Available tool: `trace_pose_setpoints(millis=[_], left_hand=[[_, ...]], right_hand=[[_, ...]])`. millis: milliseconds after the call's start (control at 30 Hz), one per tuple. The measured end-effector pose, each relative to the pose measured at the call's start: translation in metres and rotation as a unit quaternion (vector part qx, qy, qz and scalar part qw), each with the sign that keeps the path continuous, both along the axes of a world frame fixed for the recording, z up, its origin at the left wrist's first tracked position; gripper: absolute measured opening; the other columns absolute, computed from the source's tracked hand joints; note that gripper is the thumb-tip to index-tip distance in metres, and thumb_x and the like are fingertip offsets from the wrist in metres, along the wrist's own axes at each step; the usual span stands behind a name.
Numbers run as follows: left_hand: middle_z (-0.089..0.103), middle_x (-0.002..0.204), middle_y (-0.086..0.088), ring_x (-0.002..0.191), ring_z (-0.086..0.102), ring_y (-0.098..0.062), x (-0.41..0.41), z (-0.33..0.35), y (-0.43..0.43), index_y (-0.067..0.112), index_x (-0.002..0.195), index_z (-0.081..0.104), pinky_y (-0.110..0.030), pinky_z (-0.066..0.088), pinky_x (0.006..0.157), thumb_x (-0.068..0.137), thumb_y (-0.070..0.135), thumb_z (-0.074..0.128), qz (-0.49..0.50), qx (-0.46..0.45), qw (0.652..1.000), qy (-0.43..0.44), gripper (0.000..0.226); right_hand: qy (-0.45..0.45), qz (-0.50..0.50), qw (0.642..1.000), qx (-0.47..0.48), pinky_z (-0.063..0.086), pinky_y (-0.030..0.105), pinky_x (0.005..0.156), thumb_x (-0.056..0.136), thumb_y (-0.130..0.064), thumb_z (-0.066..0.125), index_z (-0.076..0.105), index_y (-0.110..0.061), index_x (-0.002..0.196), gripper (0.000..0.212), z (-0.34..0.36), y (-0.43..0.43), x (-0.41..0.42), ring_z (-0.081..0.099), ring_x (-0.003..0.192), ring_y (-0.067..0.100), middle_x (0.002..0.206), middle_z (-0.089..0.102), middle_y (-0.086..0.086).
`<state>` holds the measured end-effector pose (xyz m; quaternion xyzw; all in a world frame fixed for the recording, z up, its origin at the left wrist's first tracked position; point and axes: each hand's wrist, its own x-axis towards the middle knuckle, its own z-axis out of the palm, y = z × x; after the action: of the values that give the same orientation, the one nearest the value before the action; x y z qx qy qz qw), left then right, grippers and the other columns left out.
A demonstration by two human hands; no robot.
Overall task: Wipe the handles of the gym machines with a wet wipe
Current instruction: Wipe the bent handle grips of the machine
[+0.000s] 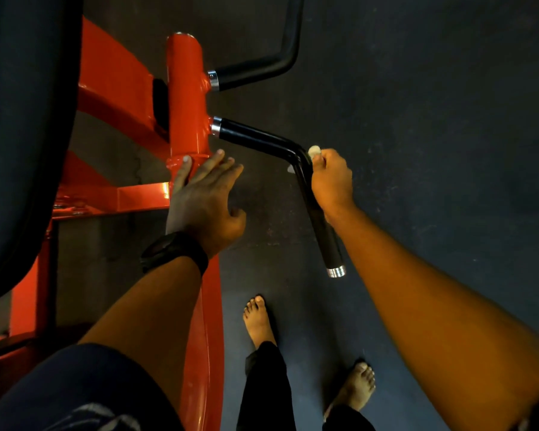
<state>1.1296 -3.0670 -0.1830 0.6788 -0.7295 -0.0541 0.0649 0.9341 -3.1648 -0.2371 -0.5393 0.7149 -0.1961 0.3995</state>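
Left grip (204, 194) flat, right (332, 178) seemingly curled

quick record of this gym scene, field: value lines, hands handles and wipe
machine: orange painted steel frame
handle in work: lower bent black handle
right hand: grips the lower handle just below its bend
wipe: crumpled white wet wipe pinched in the right hand, against the bend
left hand: fingers straight, rests on the orange post
other handle: upper bent black handle, no hand on it
floor: dark rubber floor
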Motion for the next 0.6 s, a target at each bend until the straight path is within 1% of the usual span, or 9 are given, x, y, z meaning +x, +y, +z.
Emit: trace_pose_setpoints(millis=[67, 100, 200, 300, 367, 400, 467, 533, 600], left_hand=[[0.056, 0.144, -0.006, 0.145, 0.038, -0.02, 0.0, 0.0, 0.0, 0.012, 0.139, 0.058, -0.049, 0.011, 0.122, 0.071, 0.04, 0.038, -0.002, 0.0, 1.0, 0.001, 0.076], [0.056, 0.144, -0.006, 0.145, 0.038, -0.019, 0.0, 0.0, 0.0, 0.012, 0.139, 0.058, -0.049, 0.011, 0.122, 0.07, 0.04, 0.037, -0.001, 0.001, 1.0, 0.003, 0.077], [0.056, 0.144, -0.006, 0.145, 0.038, -0.019, -0.001, 0.002, -0.001, 0.012, 0.138, 0.058, -0.049, 0.01, 0.122, 0.07, 0.04, 0.038, 0.002, 0.004, 1.0, 0.008, 0.077], [0.056, 0.144, -0.006, 0.145, 0.037, -0.019, -0.001, 0.001, 0.001, 0.012, 0.138, 0.058, -0.048, 0.01, 0.122, 0.07, 0.038, 0.043, 0.002, 0.006, 1.0, 0.008, 0.074], [0.056, 0.144, -0.006, 0.145, 0.037, -0.019, -0.001, 0.0, 0.001, 0.012, 0.138, 0.058, -0.048, 0.01, 0.122, 0.071, 0.037, 0.045, 0.004, 0.005, 1.0, 0.005, 0.073], [0.056, 0.144, -0.006, 0.145, 0.037, -0.019, -0.001, 0.0, 0.001, 0.012, 0.138, 0.058, -0.048, 0.011, 0.122, 0.071, 0.037, 0.045, 0.006, 0.005, 1.0, 0.004, 0.073], [0.057, 0.144, -0.006, 0.146, 0.036, -0.018, -0.001, 0.0, 0.0, 0.013, 0.138, 0.058, -0.048, 0.011, 0.122, 0.071, 0.037, 0.044, 0.007, 0.006, 1.0, 0.0, 0.073], [0.057, 0.144, -0.005, 0.146, 0.036, -0.018, -0.001, 0.0, -0.001, 0.013, 0.138, 0.058, -0.049, 0.011, 0.122, 0.072, 0.039, 0.042, 0.005, 0.007, 1.0, -0.003, 0.073], [0.057, 0.143, -0.005, 0.146, 0.036, -0.018, 0.0, 0.0, 0.0, 0.013, 0.138, 0.058, -0.048, 0.009, 0.122, 0.071, 0.038, 0.043, 0.007, 0.004, 1.0, -0.002, 0.073]], right_hand=[[-0.069, -0.031, 0.996, 0.045, 0.051, 0.032, 0.075, 0.104, -0.03, 0.045, 0.063, -0.013, 0.099, 0.025, -0.003, -0.012, 0.003, 0.064, 0.089, 0.017, 0.099, 0.068, 0.003], [-0.086, -0.035, 0.994, 0.053, 0.055, 0.035, 0.079, 0.103, -0.032, 0.047, 0.065, -0.013, 0.098, 0.027, -0.003, -0.017, 0.002, 0.066, 0.088, 0.018, 0.097, 0.07, 0.004], [-0.056, -0.008, 0.996, 0.065, 0.051, 0.036, 0.077, 0.104, -0.035, 0.047, 0.068, -0.005, 0.096, 0.037, -0.006, 0.001, -0.013, 0.065, 0.086, 0.022, 0.093, 0.07, 0.009], [-0.059, -0.022, 0.994, 0.089, 0.054, 0.043, 0.076, 0.101, -0.026, 0.048, 0.067, -0.003, 0.09, 0.032, -0.018, 0.023, -0.026, 0.066, 0.083, 0.025, 0.089, 0.069, 0.014], [-0.079, -0.054, 0.994, 0.052, 0.05, 0.039, 0.065, 0.1, -0.025, 0.052, 0.062, -0.004, 0.08, 0.031, -0.017, 0.017, -0.02, 0.058, 0.068, 0.017, 0.076, 0.063, 0.01], [-0.081, -0.059, 0.995, 0.025, 0.046, 0.033, 0.06, 0.1, -0.026, 0.054, 0.059, -0.007, 0.077, 0.03, -0.014, 0.013, -0.017, 0.052, 0.063, 0.012, 0.07, 0.058, 0.005], [-0.059, -0.036, 0.997, -0.042, 0.038, 0.019, 0.056, 0.101, -0.025, 0.055, 0.058, -0.014, 0.082, 0.022, -0.009, 0.019, -0.016, 0.049, 0.062, 0.008, 0.068, 0.053, -0.006], [-0.036, -0.01, 0.993, -0.111, 0.041, 0.019, 0.06, 0.101, -0.022, 0.056, 0.061, -0.014, 0.091, 0.013, -0.007, 0.045, -0.022, 0.057, 0.069, 0.012, 0.077, 0.062, -0.002], [0.031, 0.057, 0.982, -0.176, 0.052, 0.03, 0.077, 0.099, -0.017, 0.059, 0.067, -0.009, 0.105, 0.013, -0.013, 0.066, -0.027, 0.065, 0.089, 0.021, 0.097, 0.07, 0.008]])
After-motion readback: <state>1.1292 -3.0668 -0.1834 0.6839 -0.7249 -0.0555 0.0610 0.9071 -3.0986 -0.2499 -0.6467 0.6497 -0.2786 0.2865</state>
